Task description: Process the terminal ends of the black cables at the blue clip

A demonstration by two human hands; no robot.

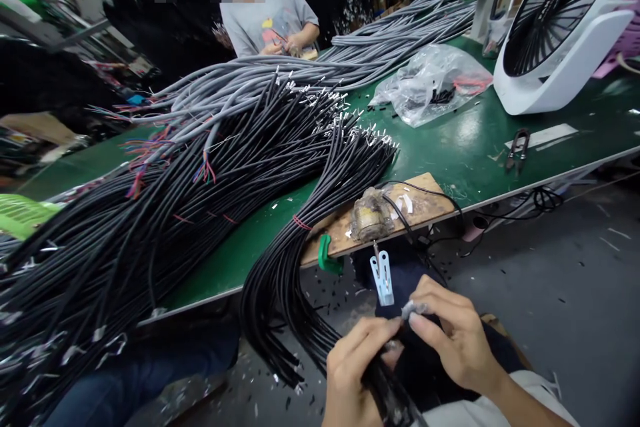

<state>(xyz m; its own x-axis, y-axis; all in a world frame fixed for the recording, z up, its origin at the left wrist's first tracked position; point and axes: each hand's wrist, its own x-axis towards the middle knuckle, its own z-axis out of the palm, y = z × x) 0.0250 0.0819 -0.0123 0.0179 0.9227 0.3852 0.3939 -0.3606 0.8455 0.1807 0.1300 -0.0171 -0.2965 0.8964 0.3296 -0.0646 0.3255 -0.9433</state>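
Observation:
My left hand (357, 367) is closed around a black cable (393, 397) that runs down toward the bottom edge. Thumb and fingers of my right hand (453, 333) pinch a small silvery-grey wad (414, 309) close to the left fingertips; its kind is unclear. Just beyond my hands, a light blue clothes peg (383, 278) hangs from the shaft of a small motor (371, 215) wrapped in clear material. That motor sits on a wooden board (429, 192) at the table edge. A tied bundle of black cables (320, 197) droops over the edge to the left.
A green table (425, 147) carries piles of black cables (215, 193) and grey cables (390, 47). To the right are a clear plastic bag (425, 90), thread snips (518, 150) and a white fan (555, 47). A green clamp (327, 255) grips the board. A person (273, 20) sits opposite.

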